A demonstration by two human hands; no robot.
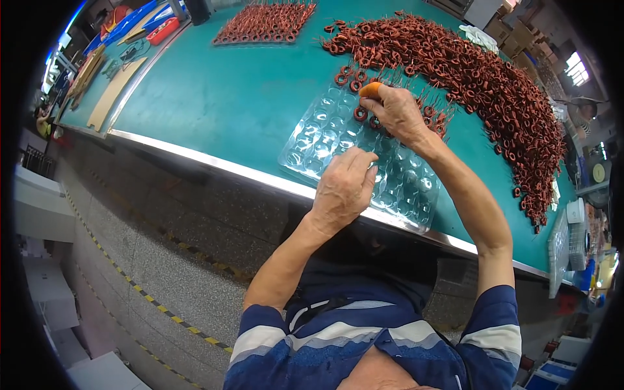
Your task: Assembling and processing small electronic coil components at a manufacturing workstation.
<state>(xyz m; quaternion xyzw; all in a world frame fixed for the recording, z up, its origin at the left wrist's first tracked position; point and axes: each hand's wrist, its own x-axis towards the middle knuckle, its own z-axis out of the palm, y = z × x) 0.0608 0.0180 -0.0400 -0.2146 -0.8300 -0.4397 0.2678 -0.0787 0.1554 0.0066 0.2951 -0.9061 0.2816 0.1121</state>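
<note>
A clear plastic blister tray (300,155) with rows of round pockets lies at the table's front edge. Copper-coloured, wire-wound ring coils (355,86) with upright wire leads fill its far rows. Over those rows reaches my right hand (400,114), an orange finger cot on one finger. Its thumb and forefinger are pinched together right at a ring coil (361,114). Lower down, my left hand (346,184) hovers over the front pockets, fingers curled closed. Whatever it may hold is hidden. Many of the nearer pockets hold nothing.
A big heap of loose ring coils (468,71) curves along the back and right of the green table (214,104). A filled tray (263,25) stands at the far left. White cloth (480,38) lies behind the heap; stacked clear trays (559,250) stand at the right end.
</note>
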